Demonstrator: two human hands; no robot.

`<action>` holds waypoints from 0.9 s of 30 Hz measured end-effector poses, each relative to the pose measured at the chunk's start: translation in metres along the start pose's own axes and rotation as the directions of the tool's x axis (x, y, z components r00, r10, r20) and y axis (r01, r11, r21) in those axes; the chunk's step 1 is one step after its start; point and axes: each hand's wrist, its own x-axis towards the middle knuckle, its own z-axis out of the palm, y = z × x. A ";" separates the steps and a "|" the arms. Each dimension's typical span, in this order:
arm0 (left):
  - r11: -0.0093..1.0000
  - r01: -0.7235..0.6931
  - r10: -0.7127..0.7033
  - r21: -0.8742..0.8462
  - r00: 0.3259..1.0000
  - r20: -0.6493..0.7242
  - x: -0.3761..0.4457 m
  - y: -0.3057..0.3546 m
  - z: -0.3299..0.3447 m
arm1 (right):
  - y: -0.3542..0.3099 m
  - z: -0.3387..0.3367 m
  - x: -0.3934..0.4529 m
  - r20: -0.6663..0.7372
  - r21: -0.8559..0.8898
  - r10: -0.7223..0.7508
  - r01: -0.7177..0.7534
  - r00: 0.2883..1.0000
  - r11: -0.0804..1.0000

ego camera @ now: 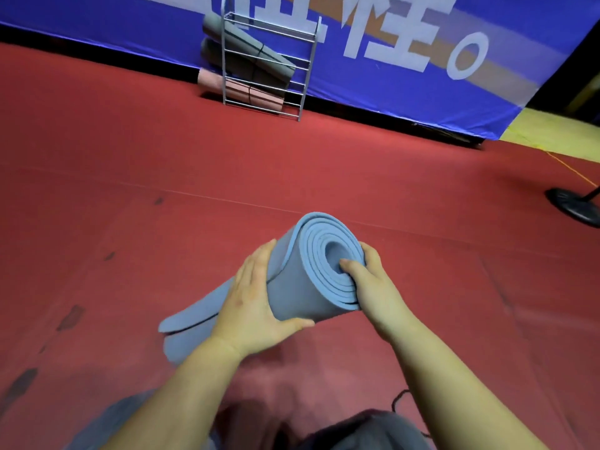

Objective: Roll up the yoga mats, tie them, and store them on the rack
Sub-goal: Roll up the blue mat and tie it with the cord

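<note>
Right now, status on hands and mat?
Both hands grip blue mat: left hand on side, right hand at end. Rolled, untied. Rack ahead, path open.

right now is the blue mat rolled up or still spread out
Rolled up: the blue mat shows spiral layers at its end, held between the left hand and right hand. No tie visible on it.

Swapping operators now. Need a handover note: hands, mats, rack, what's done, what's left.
Left hand: wrapped round the side of the blue mat, holding the roll.
Right hand: grips the roll's near end, thumb in the core.
Blue mat: rolled, held above the red floor; loose end trails left; no tie visible.
Rack: by the blue banner, holding two grey mats and a pink mat.
Done: three stored, blue one rolled.
Left: tie it, put it on the rack.
</note>
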 end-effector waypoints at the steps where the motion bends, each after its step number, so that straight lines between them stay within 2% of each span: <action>1: 0.998 -0.026 0.024 0.061 0.999 0.035 0.004 -0.006 0.010 | 0.017 -0.003 0.008 0.030 0.017 0.055 -0.056 0.998 0.998; 2: 0.991 -0.044 0.032 0.124 0.995 0.098 0.008 -0.012 0.023 | 0.036 -0.006 0.015 0.070 -0.015 0.124 -0.123 0.990 0.992; 4: 0.951 -0.085 -0.005 0.297 0.956 0.292 0.009 -0.024 0.051 | 0.085 -0.005 0.028 0.168 -0.214 0.289 -0.251 0.943 0.944; 6: 0.908 -0.116 -0.071 0.403 0.905 0.420 0.000 -0.037 0.080 | 0.131 0.000 0.030 0.176 -0.317 0.422 -0.354 0.890 0.880; 7: 0.888 -0.150 -0.069 0.434 0.891 0.448 -0.003 -0.042 0.095 | 0.152 0.002 0.031 0.160 -0.283 0.459 -0.405 0.874 0.870; 10: 0.851 -0.206 -0.080 0.484 0.859 0.507 0.002 -0.050 0.138 | 0.200 -0.005 0.044 0.102 -0.033 0.539 -0.538 0.836 0.842; 14: 0.784 -0.274 -0.164 0.558 0.774 0.611 0.014 -0.057 0.193 | 0.249 -0.025 0.061 0.157 0.036 0.622 -0.634 0.767 0.773; 20: 0.742 -0.305 -0.209 0.597 0.741 0.638 0.032 -0.080 0.259 | 0.325 -0.035 0.088 0.157 0.200 0.728 -0.743 0.667 0.638; 22: 0.737 -0.313 -0.226 0.599 0.721 0.655 0.036 -0.086 0.279 | 0.344 -0.038 0.093 0.111 0.237 0.746 -0.747 0.656 0.621; 23: 0.736 -0.314 -0.233 0.600 0.714 0.660 0.037 -0.090 0.288 | 0.359 -0.040 0.095 0.074 0.163 0.743 -0.743 0.666 0.649; 25: 0.727 -0.329 -0.241 0.602 0.699 0.673 0.037 -0.096 0.302 | 0.388 -0.047 0.094 0.014 -0.233 0.697 -0.676 0.716 0.699; 26: 0.722 -0.338 -0.248 0.604 0.688 0.682 0.036 -0.099 0.308 | 0.401 -0.051 0.092 0.004 -0.420 0.677 -0.613 0.736 0.669; 27: 0.717 -0.347 -0.249 0.604 0.682 0.688 0.035 -0.101 0.314 | 0.414 -0.055 0.091 0.006 -0.532 0.679 -0.572 0.734 0.624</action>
